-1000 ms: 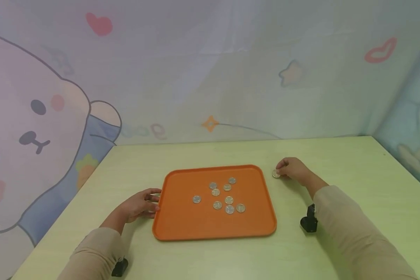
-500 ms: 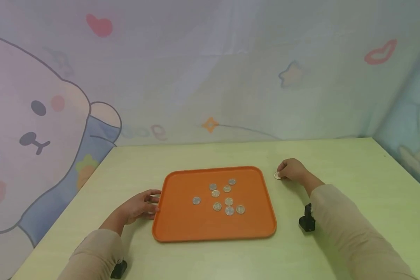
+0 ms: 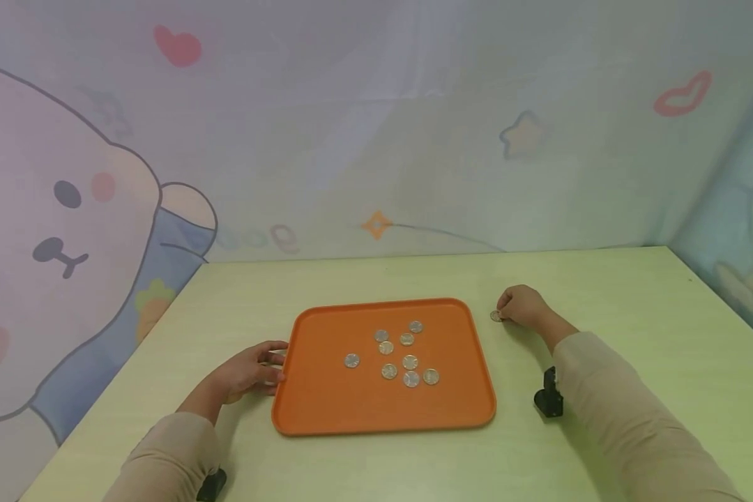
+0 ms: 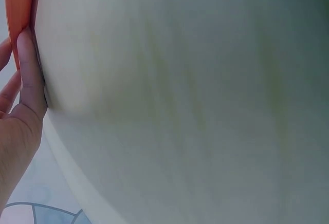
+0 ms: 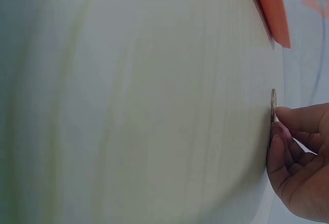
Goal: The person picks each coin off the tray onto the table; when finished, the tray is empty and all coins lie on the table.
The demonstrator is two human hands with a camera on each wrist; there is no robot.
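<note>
My right hand (image 3: 524, 307) is on the table just right of the orange tray (image 3: 326, 404). Between its thumb and fingertips it pinches a coin (image 3: 496, 316); part of that coin is hidden by the fingers. In the right wrist view the coin (image 5: 273, 103) appears edge-on, low at the table surface. Several silvery coins (image 3: 411, 362) lie flat and scattered in the tray, mostly right of its middle. At the tray's left rim, my left hand (image 3: 247, 371) rests with relaxed fingers spread, fingertips touching the edge.
The pale wooden table (image 3: 383, 470) carries the tray near its middle. A printed cloth backdrop (image 3: 326, 139) stands behind the table and along its sides. A black wrist camera (image 3: 549, 395) hangs under the right sleeve.
My right hand shifts slightly to the right and toward me with the coin, which tilts a little. The left hand, the tray and the coins in it stay put.
</note>
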